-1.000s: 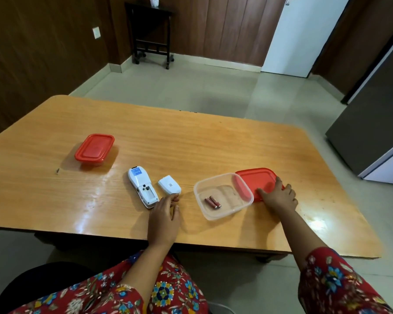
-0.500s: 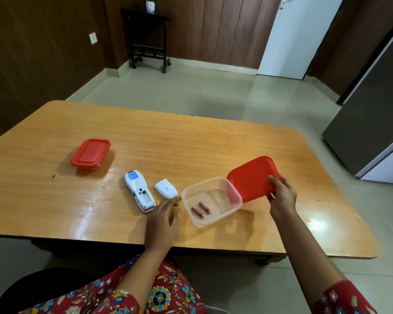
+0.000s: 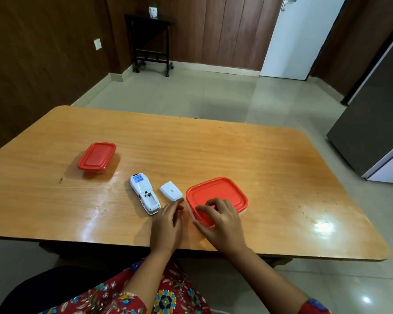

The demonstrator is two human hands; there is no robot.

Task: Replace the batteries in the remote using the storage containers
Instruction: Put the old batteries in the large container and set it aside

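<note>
A white remote (image 3: pixel 144 194) lies face down on the wooden table (image 3: pixel 236 150) with its battery bay uncovered. Its white battery cover (image 3: pixel 170 191) lies just to the right. Further right stands a clear container with a red lid (image 3: pixel 222 191) on top, which hides the contents. My right hand (image 3: pixel 221 225) holds the lid's near left corner, with bent fingers on top and the thumb at the edge. My left hand (image 3: pixel 167 225) rests flat on the table between the remote and the container, fingertips close to the battery cover.
A second, smaller container with a red lid (image 3: pixel 97 156) stands closed at the table's left. The table's near edge runs just under my wrists. A grey cabinet (image 3: pixel 372 123) stands to the right of the table.
My right hand picked the red lid up from the table and set it over the clear container holding two batteries. The left hand stayed in place.
</note>
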